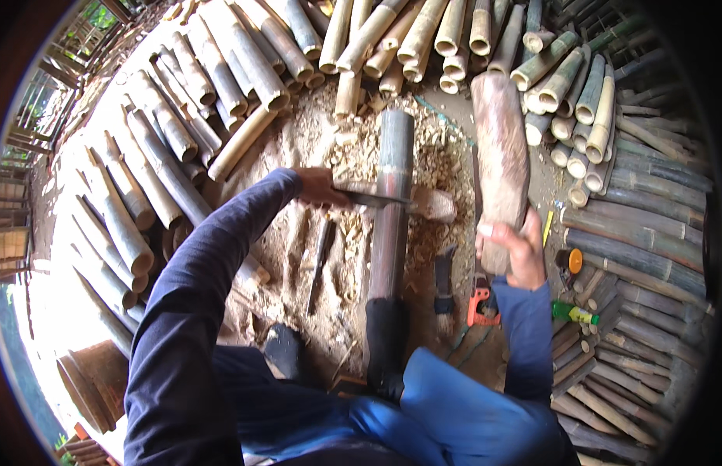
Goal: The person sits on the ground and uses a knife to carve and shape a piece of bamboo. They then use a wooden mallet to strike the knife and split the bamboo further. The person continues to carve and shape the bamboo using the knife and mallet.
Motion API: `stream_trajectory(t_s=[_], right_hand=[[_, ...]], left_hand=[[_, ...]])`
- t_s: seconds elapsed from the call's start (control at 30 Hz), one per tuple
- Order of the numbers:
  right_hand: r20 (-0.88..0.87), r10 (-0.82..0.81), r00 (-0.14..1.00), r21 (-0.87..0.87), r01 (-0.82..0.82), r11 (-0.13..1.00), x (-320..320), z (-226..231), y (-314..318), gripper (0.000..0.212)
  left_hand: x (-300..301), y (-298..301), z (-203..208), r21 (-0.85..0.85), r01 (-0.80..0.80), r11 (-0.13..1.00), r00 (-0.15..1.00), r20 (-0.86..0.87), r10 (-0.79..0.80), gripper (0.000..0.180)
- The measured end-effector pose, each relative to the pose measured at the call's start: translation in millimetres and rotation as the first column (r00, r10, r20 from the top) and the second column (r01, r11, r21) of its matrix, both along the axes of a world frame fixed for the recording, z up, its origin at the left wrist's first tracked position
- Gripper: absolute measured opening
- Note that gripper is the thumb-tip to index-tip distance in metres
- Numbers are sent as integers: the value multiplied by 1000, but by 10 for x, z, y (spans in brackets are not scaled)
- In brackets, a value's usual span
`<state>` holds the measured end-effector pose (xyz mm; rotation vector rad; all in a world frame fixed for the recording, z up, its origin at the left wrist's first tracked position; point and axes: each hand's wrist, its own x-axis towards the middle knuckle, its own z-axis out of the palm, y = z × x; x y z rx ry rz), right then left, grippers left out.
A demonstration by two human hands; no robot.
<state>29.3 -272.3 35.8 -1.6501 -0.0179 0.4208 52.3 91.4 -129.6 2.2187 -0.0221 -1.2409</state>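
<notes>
My left hand (324, 189) is closed around the handle of a knife (370, 199), whose blade lies across a dark bamboo section (390, 248). That bamboo points away from me and rests over a wooden block (435, 204), its near end by my dark-shod foot (386, 326). My right hand (518, 247) grips the narrow lower end of a thick wooden mallet (501, 147), held upright to the right of the bamboo. The mallet is apart from the knife.
Cut bamboo pieces (237, 62) ring the work spot at left and back, with more bamboo stacks (640, 241) at right. Wood shavings (349, 147) cover the ground. Nearby lie a slim blade (320, 264), another bladed tool (444, 283), an orange-handled saw (483, 304) and a green bottle (574, 313).
</notes>
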Motion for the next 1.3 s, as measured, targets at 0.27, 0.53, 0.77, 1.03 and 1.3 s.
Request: stream_trajectory(t_s=[0.27, 0.53, 0.77, 1.03, 1.3], right_hand=[[-223, -27, 974, 68, 43, 997, -83, -310, -385, 54], [-230, -38, 972, 44, 50, 998, -216, -387, -396, 49], [-229, -7, 973, -39, -2, 999, -244, -391, -274, 53], [388, 519, 762, -517, -286, 807, -100, -401, -213, 60], [479, 855, -200, -858, -314, 408, 32, -522, -27, 41]], left_hand=[[66, -208, 694, 572, 155, 805, 591, 599, -540, 46], [-1271, -264, 338, 108, -36, 994, 694, 718, -53, 25], [-1507, -280, 77, 164, -70, 984, 744, 666, -58, 28], [-1499, -332, 70, 226, -73, 971, 761, 642, -93, 15], [-1464, -331, 86, 241, -45, 970, 740, 660, -129, 8]])
